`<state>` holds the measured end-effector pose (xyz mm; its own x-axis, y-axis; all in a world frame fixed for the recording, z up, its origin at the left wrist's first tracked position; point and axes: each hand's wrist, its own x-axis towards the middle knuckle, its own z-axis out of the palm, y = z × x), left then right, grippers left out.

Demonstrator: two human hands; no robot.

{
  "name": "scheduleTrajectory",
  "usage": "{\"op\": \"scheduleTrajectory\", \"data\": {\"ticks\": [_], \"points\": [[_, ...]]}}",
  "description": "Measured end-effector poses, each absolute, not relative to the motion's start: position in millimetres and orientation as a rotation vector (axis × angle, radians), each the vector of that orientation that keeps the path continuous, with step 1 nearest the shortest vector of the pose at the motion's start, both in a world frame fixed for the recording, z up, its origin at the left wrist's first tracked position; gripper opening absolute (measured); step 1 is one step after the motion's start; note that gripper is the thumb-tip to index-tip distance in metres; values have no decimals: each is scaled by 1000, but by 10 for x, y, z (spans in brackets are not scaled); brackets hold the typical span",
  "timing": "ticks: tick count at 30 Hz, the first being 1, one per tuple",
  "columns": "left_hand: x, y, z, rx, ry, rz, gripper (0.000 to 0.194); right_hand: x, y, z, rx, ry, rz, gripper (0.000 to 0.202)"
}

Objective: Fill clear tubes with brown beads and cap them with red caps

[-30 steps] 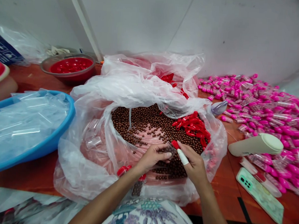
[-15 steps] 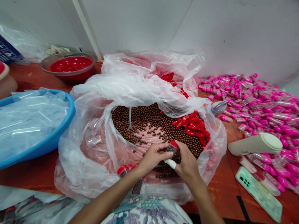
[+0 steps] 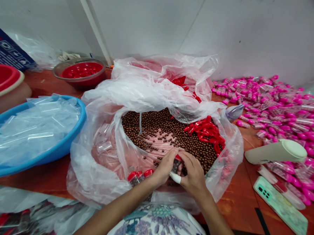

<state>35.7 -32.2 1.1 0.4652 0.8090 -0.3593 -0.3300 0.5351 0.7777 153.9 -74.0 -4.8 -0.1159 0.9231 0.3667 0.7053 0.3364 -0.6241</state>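
Both hands meet over a plastic-lined basin of brown beads (image 3: 156, 126). Between them is a small clear tube with a red cap (image 3: 177, 164), dark beads showing inside. My left hand (image 3: 165, 168) grips it from the left, fingers bent round its side. Fingers of my right hand (image 3: 195, 170) curl over the cap end from the right; a white wrap (image 3: 175, 177) covers its thumb. Red plastic caps (image 3: 207, 132) lie heaped on the beads at the right. Several filled red-capped tubes (image 3: 140, 175) rest by my left forearm, partly hidden.
A blue basin (image 3: 80, 122) of clear plastic tubes stands left. Behind it are a bowl of red pieces (image 3: 82, 71) and a red tub (image 3: 5, 79). To the right lie pink-capped tubes (image 3: 283, 113), a beige cylinder (image 3: 276, 151) and a phone (image 3: 281, 206).
My hands have closed further round the red-capped tube, the right fingers now reaching over its cap. The whole view has shifted slightly, so things appear farther right.
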Motion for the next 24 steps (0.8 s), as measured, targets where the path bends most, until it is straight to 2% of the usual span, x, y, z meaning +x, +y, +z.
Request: {"op": "scheduleTrajectory", "data": {"ticks": [3, 5, 8, 10, 15, 20, 22, 24], "points": [[314, -313, 106, 645, 766, 796, 47, 1560, -767, 26, -1372, -1766, 650, 73], [280, -291, 165, 579, 714, 777, 48, 1599, -778, 54, -1387, -1512, 815, 73], [230, -258, 212, 492, 654, 724, 48, 1667, -773, 49, -1484, -1170, 917, 39], [211, -249, 211, 472, 654, 689, 48, 1695, -760, 36, -1555, -1075, 926, 29], [228, -264, 154, 489, 710, 648, 49, 1663, -728, 51, -1581, -1188, 821, 42], [267, -287, 76, 505, 804, 604, 70, 1552, -718, 94, -1485, -1852, 622, 77], [271, -300, 58, 503, 871, 568, 71, 1515, -723, 95, -1488, -1952, 537, 79], [271, -318, 56, 535, 919, 579, 64, 1497, -729, 82, -1505, -1990, 429, 76]]}}
